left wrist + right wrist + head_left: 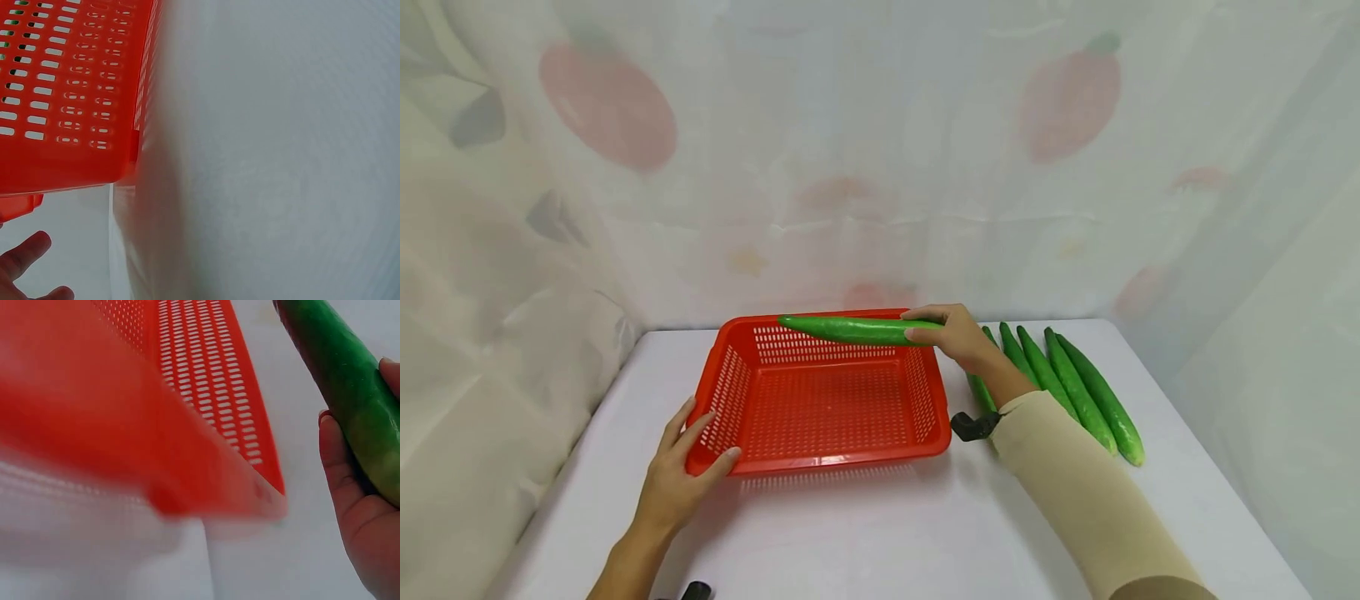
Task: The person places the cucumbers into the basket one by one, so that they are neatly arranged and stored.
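Observation:
My right hand (957, 335) grips a long green cucumber (850, 330) near one end, thumb and fingers on opposite sides of it. The cucumber lies nearly level above the far rim of a red plastic basket (827, 462), pointing left. In the right wrist view the fingers wrap the cucumber (350, 381) beside the basket's slotted wall (206, 375). My left hand (676, 483) is at the basket's near left corner, fingers spread and thumb by the rim. The left wrist view shows its fingertips (31, 247) extended near the basket's corner.
Several more cucumbers (1097, 396) lie side by side on the white table (865, 542), right of the basket and partly behind my right forearm. White curtains printed with fruit (880, 167) hang close behind the table and along its sides.

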The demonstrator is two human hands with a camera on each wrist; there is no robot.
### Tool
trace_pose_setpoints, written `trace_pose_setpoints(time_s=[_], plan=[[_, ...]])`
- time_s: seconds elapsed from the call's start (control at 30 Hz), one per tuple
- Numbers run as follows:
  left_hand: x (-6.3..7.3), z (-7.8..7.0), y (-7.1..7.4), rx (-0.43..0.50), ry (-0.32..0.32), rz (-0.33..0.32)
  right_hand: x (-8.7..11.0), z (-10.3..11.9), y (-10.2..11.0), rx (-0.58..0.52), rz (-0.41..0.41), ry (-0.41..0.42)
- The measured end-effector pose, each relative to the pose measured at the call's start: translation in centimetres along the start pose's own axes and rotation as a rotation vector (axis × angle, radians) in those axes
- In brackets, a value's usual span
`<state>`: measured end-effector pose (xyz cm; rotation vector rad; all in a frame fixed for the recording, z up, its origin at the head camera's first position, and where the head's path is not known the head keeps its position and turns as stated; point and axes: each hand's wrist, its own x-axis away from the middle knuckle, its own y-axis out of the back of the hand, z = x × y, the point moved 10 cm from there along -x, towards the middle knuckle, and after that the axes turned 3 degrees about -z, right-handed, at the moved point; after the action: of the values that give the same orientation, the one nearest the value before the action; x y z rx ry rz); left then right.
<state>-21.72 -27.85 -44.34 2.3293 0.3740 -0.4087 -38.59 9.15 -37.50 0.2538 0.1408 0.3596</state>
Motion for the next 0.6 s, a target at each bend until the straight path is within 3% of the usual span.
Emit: trace_pose_setpoints(time_s=[0.1,0.6], plan=[[-0.1,0.3,0.0,-0.010,0.011,0.004,-1.1,-0.7,-1.2,-0.011,0.020,-0.022],[0.0,1.0,0.4,-0.027,0.035,0.009,-3.9,-1.5,-6.0,0.167,0.130,-0.094]])
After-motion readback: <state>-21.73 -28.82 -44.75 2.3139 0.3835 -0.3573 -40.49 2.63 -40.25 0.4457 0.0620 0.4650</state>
